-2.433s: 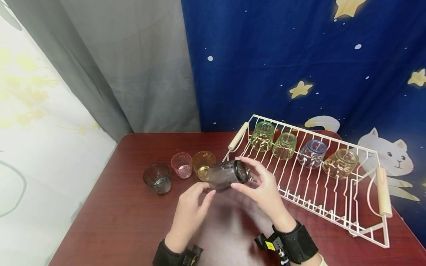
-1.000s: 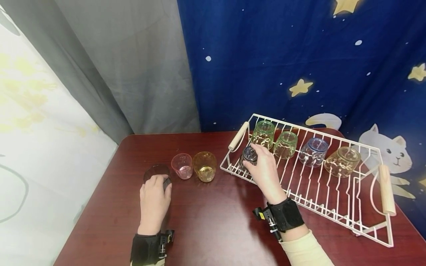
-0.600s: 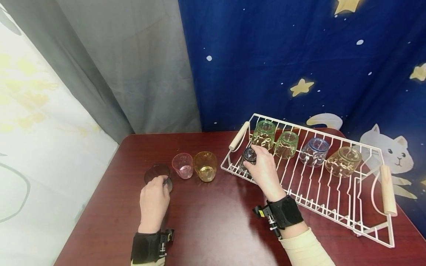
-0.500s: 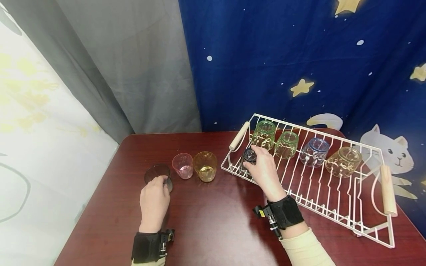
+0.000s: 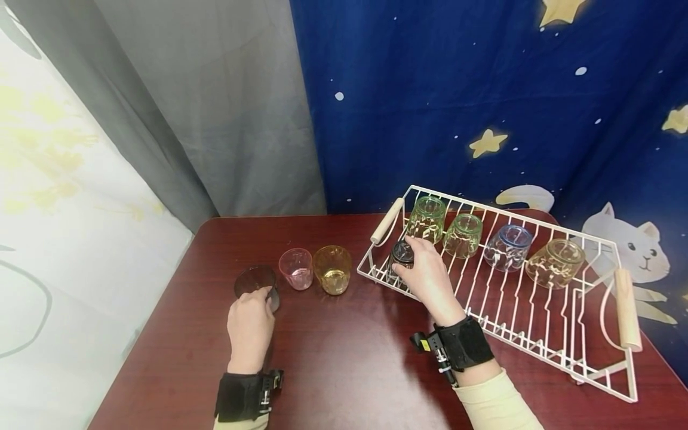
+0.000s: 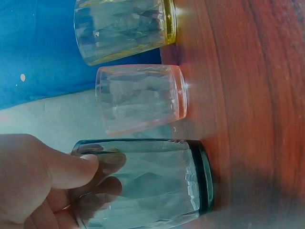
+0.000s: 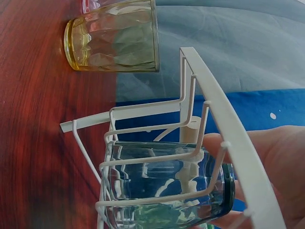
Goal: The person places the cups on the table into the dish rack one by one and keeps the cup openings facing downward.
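Observation:
In the head view my left hand (image 5: 250, 325) pinches the rim of a dark grey glass (image 6: 152, 186) that stands upright on the table, thumb outside and fingertips showing through the wall. My right hand (image 5: 427, 272) grips the base end of a second dark grey glass (image 5: 400, 257), turned upside down inside the white wire rack (image 5: 529, 343) at its near left corner. In the right wrist view the rack's wires run across this glass (image 7: 162, 183). Beside the left hand's glass stand a pink glass (image 5: 296, 270) and an amber glass (image 5: 332, 270), both upright.
Along the rack's back row several glasses sit upside down: two green ones, the left one (image 5: 426, 220) and the right one (image 5: 463, 236), a blue one (image 5: 507, 248) and a yellowish one (image 5: 555, 263). Wooden handles, left (image 5: 387, 221) and right (image 5: 627, 307), rise at the rack's ends.
Earlier both hands held one dark glass above the table. The right hand has since brought it upside down into the rack; the left hand moved left to the other dark glass. Recently both are nearly still.

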